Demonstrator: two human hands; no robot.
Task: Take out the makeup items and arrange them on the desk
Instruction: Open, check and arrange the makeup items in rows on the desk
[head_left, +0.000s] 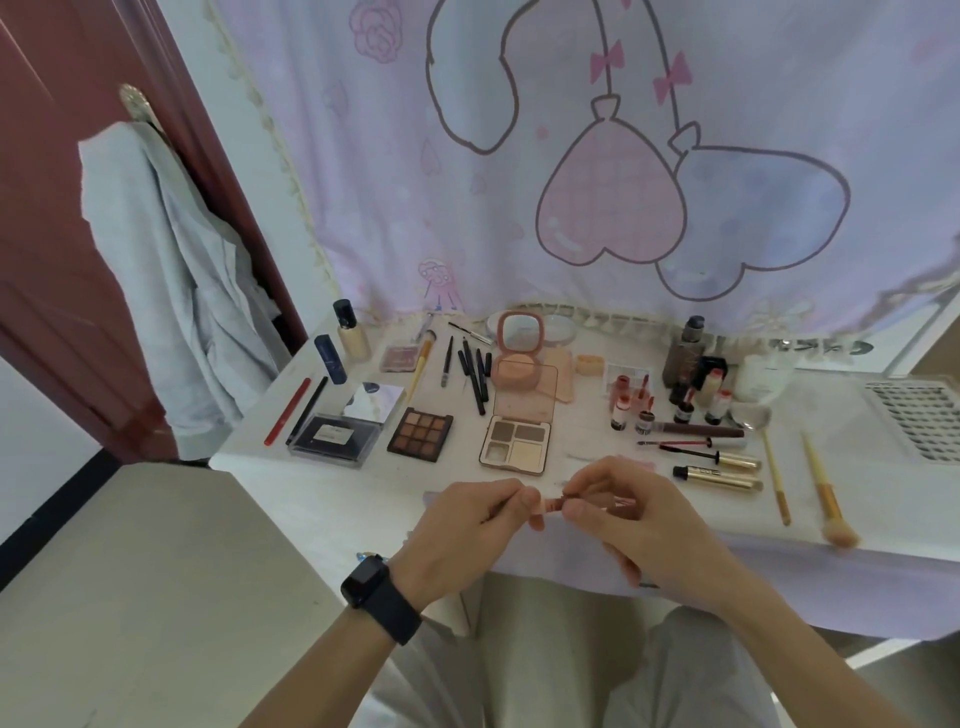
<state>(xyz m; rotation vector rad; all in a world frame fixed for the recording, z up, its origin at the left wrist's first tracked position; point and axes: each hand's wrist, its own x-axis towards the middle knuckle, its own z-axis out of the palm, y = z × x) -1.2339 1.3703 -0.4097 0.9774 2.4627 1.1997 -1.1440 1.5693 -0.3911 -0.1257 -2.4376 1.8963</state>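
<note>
Both my hands meet at the desk's front edge around a small pink-red lip tube (554, 503). My left hand (470, 535), with a black watch on its wrist, pinches one end; my right hand (631, 514) pinches the other. Behind them on the white desk (363, 499) lie an open beige palette (516, 441), a brown eyeshadow palette (420, 433), a black palette with a mirror lid (332, 436), a pink cushion compact (518, 358), several dark pencils (475, 374), small red-capped bottles (675, 400), gold mascara tubes (722, 470) and two brushes (826, 493).
Foundation bottles (348, 332) stand at the back left, a dark bottle (683, 353) at the back right. A cartoon-printed cloth (571, 156) hangs behind the desk. A white perforated basket (919, 415) sits on the right. A grey garment (171, 270) hangs on the red door at left.
</note>
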